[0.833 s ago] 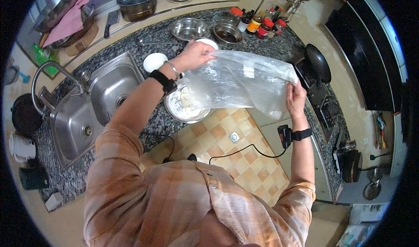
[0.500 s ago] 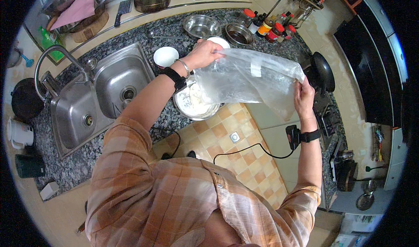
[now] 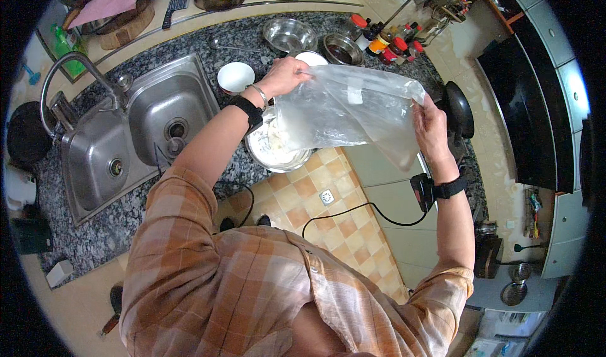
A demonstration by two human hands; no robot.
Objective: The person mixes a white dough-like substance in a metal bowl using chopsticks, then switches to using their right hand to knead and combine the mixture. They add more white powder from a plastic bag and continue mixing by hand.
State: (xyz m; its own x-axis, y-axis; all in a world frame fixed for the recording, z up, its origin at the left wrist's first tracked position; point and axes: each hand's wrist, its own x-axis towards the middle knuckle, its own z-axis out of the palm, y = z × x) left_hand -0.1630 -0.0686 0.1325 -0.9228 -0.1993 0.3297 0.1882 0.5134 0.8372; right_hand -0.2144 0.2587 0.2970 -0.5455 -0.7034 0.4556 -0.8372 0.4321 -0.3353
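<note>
Fingers of the left hand [image 3: 285, 75] are curling closed around one upper corner of a clear plastic bag [image 3: 350, 111], while the fingers of the right hand [image 3: 431, 127] are pinching the opposite edge, so both hands are gripping the bag and stretching it out between them. The bag is hanging in the air above the edge of the dark speckled granite counter [image 3: 126, 224], its lower left end drooping over a round metal bowl [image 3: 265, 154] that is sitting at the counter's rim and holding something white. Each wrist is wearing a black band; a metal bangle is also circling the left one.

A double stainless sink [image 3: 126, 136] is lying to the left of the bowl, with a curved tap [image 3: 79, 67] arching over it. A small white bowl [image 3: 235, 77] is standing just beside the sink's right basin. Behind the bag, an empty steel bowl [image 3: 289, 35] and a second steel bowl with dark contents [image 3: 343, 49] are resting near a cluster of red- and orange-capped bottles [image 3: 385, 41]. A black pan [image 3: 459, 108] is sitting on the counter beside the right hand. A black cable [image 3: 353, 212] is trailing across the tan checked floor tiles [image 3: 303, 196] below the bag.
</note>
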